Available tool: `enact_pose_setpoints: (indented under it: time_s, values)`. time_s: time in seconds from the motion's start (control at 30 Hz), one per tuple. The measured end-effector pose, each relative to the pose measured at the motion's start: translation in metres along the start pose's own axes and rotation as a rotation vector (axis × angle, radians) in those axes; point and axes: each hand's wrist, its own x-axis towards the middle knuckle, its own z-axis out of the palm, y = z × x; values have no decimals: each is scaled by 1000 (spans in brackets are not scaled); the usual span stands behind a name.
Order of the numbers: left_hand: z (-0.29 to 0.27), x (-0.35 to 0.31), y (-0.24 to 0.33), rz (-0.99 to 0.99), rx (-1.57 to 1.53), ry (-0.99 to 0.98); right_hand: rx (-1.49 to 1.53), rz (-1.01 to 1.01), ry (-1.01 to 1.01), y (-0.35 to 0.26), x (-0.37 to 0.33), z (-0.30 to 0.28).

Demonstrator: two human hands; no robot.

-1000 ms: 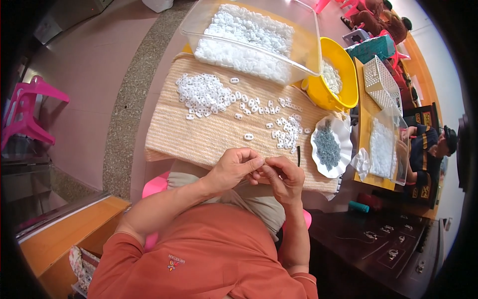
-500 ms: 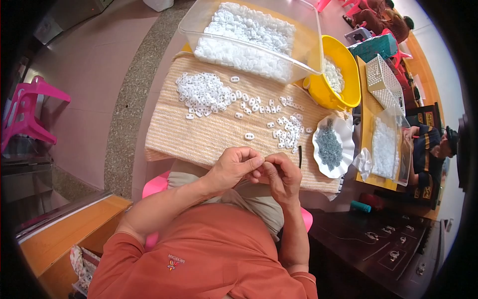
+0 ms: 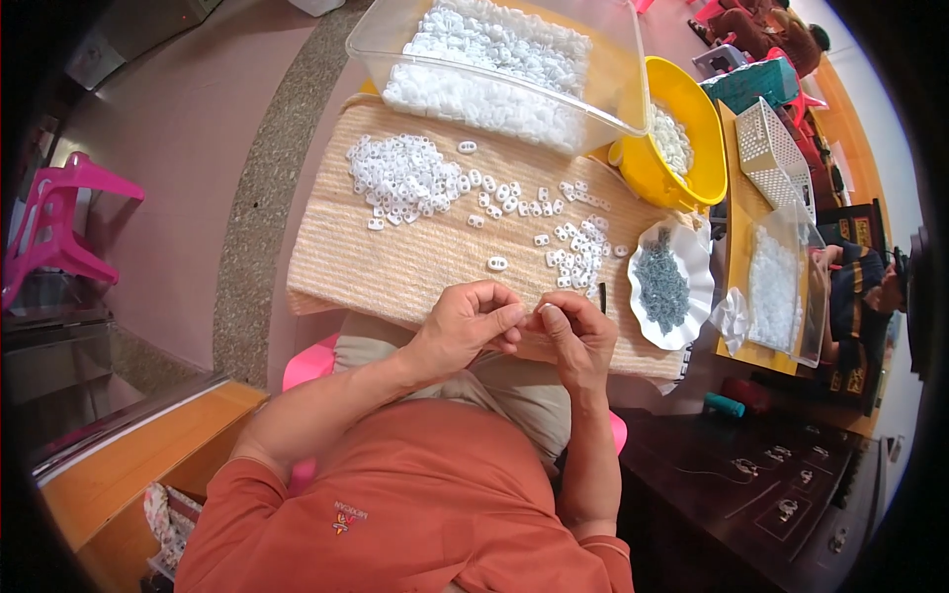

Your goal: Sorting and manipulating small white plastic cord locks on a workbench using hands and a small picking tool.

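Observation:
Over the near edge of the striped cloth [image 3: 346, 252], my left hand [image 3: 470, 324] and my right hand [image 3: 581, 341] meet fingertip to fingertip. Both are closed in a pinch; whatever lies between the fingers is too small or hidden to name. Just beyond them lies a single white oval plastic piece [image 3: 497, 264] with dark holes. A loose group of similar white pieces [image 3: 581, 252] spreads beyond my right hand, and a larger heap [image 3: 400, 176] lies at the far left. A thin black stick [image 3: 602, 296] rests beside my right fingers.
A white wavy-rimmed dish [image 3: 700, 287] of small grey parts stands at the right. Beyond are a clear bin [image 3: 618, 109] of white pieces and a yellow basin [image 3: 704, 148]. Another person [image 3: 855, 296] sits at the right by a second clear tub [image 3: 816, 321]. A pink stool [image 3: 64, 227] stands left.
My right hand has shifted slightly right, and its thumb now shows more on top. My left hand keeps its pinch. The whole view has shifted a little.

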Motion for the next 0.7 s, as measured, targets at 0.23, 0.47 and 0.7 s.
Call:
enact_pose_setpoints:
  time_s: [0.23,0.47,0.7]
  values:
    - [-1,1,-2,13,18,15,249,246,51,1,-4,2]
    - [-1,2,-2,14,29,11,269,314,-15,-12,-2,2]
    - [-2,3,-4,25,25,16,356,311,-34,-6,-3,1]
